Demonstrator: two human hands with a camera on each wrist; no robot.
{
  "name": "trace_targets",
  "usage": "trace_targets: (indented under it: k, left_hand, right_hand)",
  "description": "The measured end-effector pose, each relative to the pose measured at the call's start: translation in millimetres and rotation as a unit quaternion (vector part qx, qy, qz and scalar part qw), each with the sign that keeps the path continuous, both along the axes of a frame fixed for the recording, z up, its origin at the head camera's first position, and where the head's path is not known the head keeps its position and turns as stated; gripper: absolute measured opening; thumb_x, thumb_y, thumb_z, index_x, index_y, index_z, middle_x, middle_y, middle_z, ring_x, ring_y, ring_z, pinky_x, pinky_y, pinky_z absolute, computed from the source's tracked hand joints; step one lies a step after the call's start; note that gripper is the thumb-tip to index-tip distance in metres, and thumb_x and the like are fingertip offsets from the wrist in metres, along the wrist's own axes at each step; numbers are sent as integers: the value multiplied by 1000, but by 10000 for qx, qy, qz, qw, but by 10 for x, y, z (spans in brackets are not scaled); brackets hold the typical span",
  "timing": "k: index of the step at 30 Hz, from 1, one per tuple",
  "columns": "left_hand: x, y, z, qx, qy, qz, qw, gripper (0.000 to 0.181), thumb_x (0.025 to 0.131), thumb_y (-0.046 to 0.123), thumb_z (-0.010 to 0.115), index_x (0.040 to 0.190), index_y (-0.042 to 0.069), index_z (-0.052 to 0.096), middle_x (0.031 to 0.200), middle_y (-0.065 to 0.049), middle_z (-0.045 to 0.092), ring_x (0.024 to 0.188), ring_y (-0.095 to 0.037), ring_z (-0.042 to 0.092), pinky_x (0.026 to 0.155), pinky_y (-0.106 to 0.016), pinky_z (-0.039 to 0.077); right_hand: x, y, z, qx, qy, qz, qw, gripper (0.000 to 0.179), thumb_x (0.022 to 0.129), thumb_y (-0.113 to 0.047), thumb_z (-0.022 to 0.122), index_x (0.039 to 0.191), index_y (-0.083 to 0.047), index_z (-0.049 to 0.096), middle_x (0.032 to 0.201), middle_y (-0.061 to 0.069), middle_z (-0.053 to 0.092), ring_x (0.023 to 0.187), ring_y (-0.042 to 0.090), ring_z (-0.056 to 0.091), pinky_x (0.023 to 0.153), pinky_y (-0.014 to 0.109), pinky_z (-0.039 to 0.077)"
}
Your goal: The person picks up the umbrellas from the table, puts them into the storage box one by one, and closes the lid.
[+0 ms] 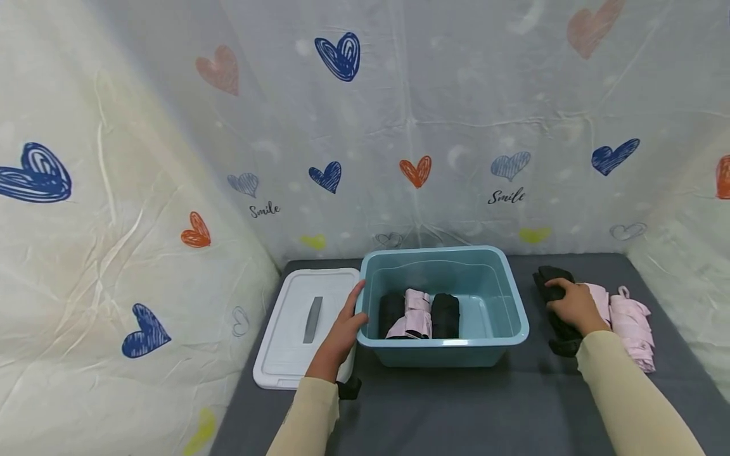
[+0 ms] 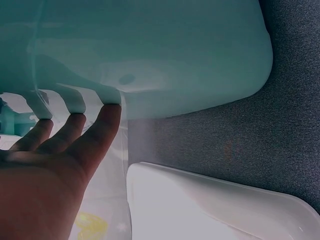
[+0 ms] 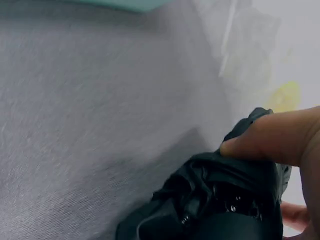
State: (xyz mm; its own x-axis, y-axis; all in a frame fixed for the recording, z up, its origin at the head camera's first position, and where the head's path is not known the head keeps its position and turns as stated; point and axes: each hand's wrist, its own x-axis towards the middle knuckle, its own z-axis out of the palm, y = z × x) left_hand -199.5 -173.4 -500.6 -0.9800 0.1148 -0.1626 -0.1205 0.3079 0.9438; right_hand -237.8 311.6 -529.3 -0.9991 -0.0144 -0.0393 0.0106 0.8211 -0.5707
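Observation:
A light blue plastic bin [image 1: 441,354] stands on the grey surface, with black rolled bundles [image 1: 446,315] and a pink one [image 1: 418,310] lying in its left part. My left hand [image 1: 341,332] rests against the bin's left side; in the left wrist view its straight fingers [image 2: 102,132] touch the outer wall. To the right of the bin, my right hand [image 1: 575,307] pinches a black fabric bundle [image 3: 200,192], with the thumb [image 3: 265,137] on its near face. Just beside it lie pink fabric bundles [image 1: 632,326], one partly behind the hand.
Left of the bin lies a white lid [image 1: 285,323] with a grey handle [image 1: 312,320]. A small black piece [image 1: 349,387] shows beside the left wrist. A pale curtain [image 1: 365,126] printed with hearts hangs behind and at both sides of the grey surface [image 1: 433,411].

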Motion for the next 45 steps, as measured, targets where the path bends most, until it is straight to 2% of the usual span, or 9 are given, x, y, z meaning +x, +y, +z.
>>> trace_targets:
  k: [4,10,16,18,25,33,38,41,45]
  left_hand:
    - [1,-1,-7,28,33,55,10000,78,85,11,43,147,52,21,162,-2,14,138,-37,30,101,-61,35]
    - [-8,-9,-35,33,24,32,10000,78,85,11,44,148,53,21,163,-1,13,139,-37,28,102,-62,34]
    - [-33,-11,-35,42,-70,-24,10000,78,87,9,43,150,50,18,164,0,10,142,-37,25,104,-64,31]
    - [-21,-4,6,43,-119,-60,9999,79,88,8,43,152,45,17,164,-2,8,142,-39,24,104,-65,31]
    - [119,51,286,17,-159,-136,9998,78,87,6,43,155,34,16,164,-8,9,140,-40,26,103,-64,33]
    - [144,69,343,59,-132,-140,9998,79,87,6,42,155,34,16,164,-7,9,141,-40,25,104,-63,32]
    - [124,58,313,78,-147,-142,9998,79,86,6,42,155,33,16,163,-8,10,141,-40,26,103,-63,33]
    - [66,35,196,108,-142,-114,9998,79,86,6,43,155,35,16,163,-8,9,141,-41,26,103,-63,33]
    - [-20,-2,4,157,-133,-28,9998,79,86,8,43,152,45,18,163,-3,10,141,-39,26,103,-63,33]
  right_hand:
    - [11,-24,141,-186,72,88,9998,54,81,-15,63,131,1,52,128,43,45,113,58,44,88,63,40]
    - [69,-71,337,-595,-347,87,9976,58,86,-16,63,139,-3,45,142,40,33,121,57,38,89,64,39]
    - [129,-132,494,-918,-496,111,9945,59,87,-17,63,141,-5,43,147,38,28,123,56,38,91,65,38]
    - [140,-143,526,-983,-562,102,9935,60,88,-18,63,143,-6,42,149,37,26,124,56,37,92,67,38]
    - [150,-182,647,-1063,-582,-72,9926,62,87,-20,64,143,-9,41,156,32,15,137,58,19,99,74,24]
    - [184,-256,856,-1242,-477,-50,9911,64,86,-21,66,144,-10,41,158,29,15,139,57,17,98,75,23]
    - [211,-308,955,-1267,-432,8,9910,63,87,-24,67,144,-13,41,159,26,14,138,57,19,98,73,27]
    - [238,-350,1003,-1279,-386,17,9910,63,88,-25,67,144,-14,42,158,26,16,136,57,23,98,71,30]
    - [269,-415,1080,-1353,-338,22,9902,63,87,-23,68,143,-15,42,158,26,18,135,56,26,96,70,33]
